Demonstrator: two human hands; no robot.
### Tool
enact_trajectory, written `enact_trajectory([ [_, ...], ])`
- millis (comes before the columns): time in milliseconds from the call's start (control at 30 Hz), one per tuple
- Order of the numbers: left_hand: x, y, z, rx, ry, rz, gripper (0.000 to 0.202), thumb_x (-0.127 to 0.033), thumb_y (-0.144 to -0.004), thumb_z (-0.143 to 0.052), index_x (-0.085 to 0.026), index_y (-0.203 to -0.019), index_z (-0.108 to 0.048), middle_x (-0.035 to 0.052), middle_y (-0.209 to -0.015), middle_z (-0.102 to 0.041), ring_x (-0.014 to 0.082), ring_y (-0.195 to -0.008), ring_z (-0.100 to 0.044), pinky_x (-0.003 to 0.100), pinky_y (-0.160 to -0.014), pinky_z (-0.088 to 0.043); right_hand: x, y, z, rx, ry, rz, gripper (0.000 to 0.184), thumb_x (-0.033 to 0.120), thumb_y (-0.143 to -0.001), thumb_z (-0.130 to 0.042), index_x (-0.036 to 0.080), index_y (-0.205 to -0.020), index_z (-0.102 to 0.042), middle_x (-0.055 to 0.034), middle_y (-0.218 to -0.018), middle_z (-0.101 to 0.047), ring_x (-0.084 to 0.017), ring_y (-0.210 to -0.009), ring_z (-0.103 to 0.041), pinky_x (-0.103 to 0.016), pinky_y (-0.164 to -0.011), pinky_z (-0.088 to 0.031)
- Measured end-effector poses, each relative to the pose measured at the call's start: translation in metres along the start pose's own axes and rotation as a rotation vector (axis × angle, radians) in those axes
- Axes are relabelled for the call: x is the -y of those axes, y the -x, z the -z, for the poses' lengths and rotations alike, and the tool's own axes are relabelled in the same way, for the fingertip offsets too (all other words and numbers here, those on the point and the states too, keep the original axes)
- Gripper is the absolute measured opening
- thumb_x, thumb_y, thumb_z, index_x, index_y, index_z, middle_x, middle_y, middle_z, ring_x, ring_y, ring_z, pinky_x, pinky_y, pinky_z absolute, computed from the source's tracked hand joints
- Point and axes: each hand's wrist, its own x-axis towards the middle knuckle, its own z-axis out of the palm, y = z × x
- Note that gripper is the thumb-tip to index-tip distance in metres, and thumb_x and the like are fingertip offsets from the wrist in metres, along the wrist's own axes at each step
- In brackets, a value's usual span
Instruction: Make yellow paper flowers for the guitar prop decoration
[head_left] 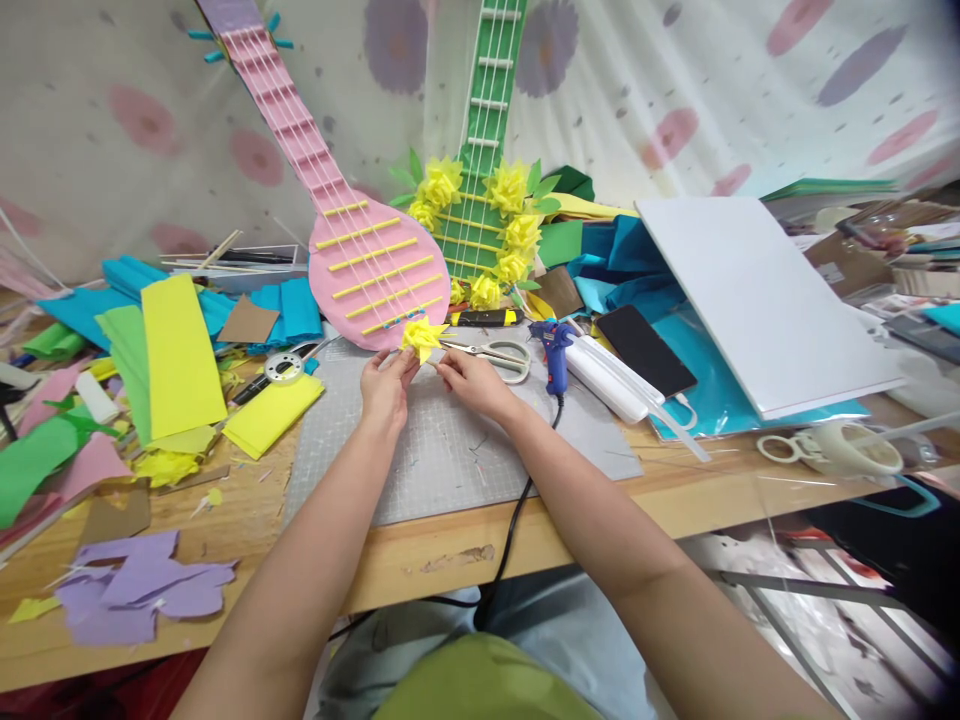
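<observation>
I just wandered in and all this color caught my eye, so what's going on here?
A person is handling a yellow flower over a gray cutting mat. The left hand holds the flower, while the right hand seems to pinch something thin just below it. Behind stand a pink model instrument and a green one trimmed with yellow flowers. Scissors and a blue glue gun lie nearby.

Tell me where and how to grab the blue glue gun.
Grip the glue gun by its handle, probably best from the near side: the handle points toward the person, with the black cord leaving its end. The long white block lies close on the right, so that side looks tighter.
</observation>
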Motion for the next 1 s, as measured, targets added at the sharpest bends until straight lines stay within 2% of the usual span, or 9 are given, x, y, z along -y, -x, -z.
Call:
enact_trajectory([
  [133,0.0,0.001,0.001,0.081,-0.011,0.004,0.03,0.001,-0.069,-0.06,-0.016,-0.088,-0.043,0.0032,-0.069,-0.066,0.0125,-0.064,-0.066,0.031,-0.079,-0.051,-0.002,-0.001,0.002,0.016,0.02,-0.047,0.02,0.026,-0.087,-0.04,0.018,-0.072,-0.051,0.0016,-0.061,-0.057,-0.011,-0.059,-0.05,-0.023,-0.061,-0.031],
  [333,0.0,0.0,0.001,0.021,-0.038,-0.005,0.034,0.002,-0.068,-0.059,-0.017,-0.087,-0.038,0.0014,-0.067,-0.065,0.0128,-0.062,-0.065,0.033,-0.077,-0.051,-0.004,-0.002,0.001,0.052,-0.005,-0.042,0.024,0.029,-0.089,-0.037,0.018,-0.075,-0.053,0.002,-0.058,-0.056,-0.011,-0.058,-0.05,-0.024,-0.061,-0.032],
  [467,-0.002,0.001,0.0,-0.017,-0.021,-0.022,0.039,0.005,-0.067,-0.059,-0.019,-0.085,-0.034,0.0001,-0.07,-0.064,0.0116,-0.063,-0.065,0.032,-0.078,-0.052,-0.007,-0.002,-0.001,-0.015,-0.052,-0.001,0.015,0.034,-0.082,-0.049,0.019,-0.083,-0.051,0.0016,-0.071,-0.058,-0.011,-0.061,-0.049,-0.023,-0.06,-0.033],
  [567,-0.003,0.002,-0.001,-0.039,-0.01,-0.02,0.04,0.005,-0.067,-0.059,-0.019,-0.084,-0.033,0.0002,-0.072,-0.064,0.0113,-0.065,-0.065,0.032,-0.079,-0.051,-0.009,-0.003,-0.002,-0.039,-0.074,0.037,0.012,0.031,-0.08,-0.05,0.019,-0.081,-0.049,0.0006,-0.076,-0.057,-0.011,-0.063,-0.048,-0.023,-0.061,-0.034],
  [700,-0.002,0.002,-0.001,-0.006,0.012,-0.002,0.038,0.003,-0.065,-0.063,-0.018,-0.084,-0.038,0.0015,-0.073,-0.064,0.0121,-0.066,-0.065,0.032,-0.079,-0.051,-0.012,-0.004,-0.003,-0.028,-0.106,0.052,0.013,0.031,-0.082,-0.047,0.019,-0.079,-0.048,0.0008,-0.073,-0.055,-0.011,-0.063,-0.047,-0.024,-0.062,-0.034],
  [833,-0.002,-0.001,0.002,0.044,0.014,0.078,0.026,-0.001,-0.067,-0.063,-0.015,-0.078,-0.044,0.0027,-0.066,-0.065,0.0124,-0.064,-0.065,0.031,-0.078,-0.051,-0.015,-0.005,-0.002,-0.017,-0.114,0.076,0.013,0.03,-0.082,-0.046,0.019,-0.078,-0.048,0.0014,-0.07,-0.054,-0.011,-0.064,-0.047,-0.024,-0.062,-0.034],
  [1000,-0.004,-0.001,0.002,0.018,-0.026,0.104,0.022,-0.001,-0.067,-0.061,-0.014,-0.075,-0.046,0.0028,-0.063,-0.064,0.0128,-0.061,-0.065,0.03,-0.075,-0.051,-0.015,-0.005,0.0,0.012,-0.09,0.072,0.014,0.03,-0.082,-0.045,0.018,-0.076,-0.048,0.0022,-0.065,-0.052,-0.011,-0.062,-0.046,-0.023,-0.061,-0.033],
])
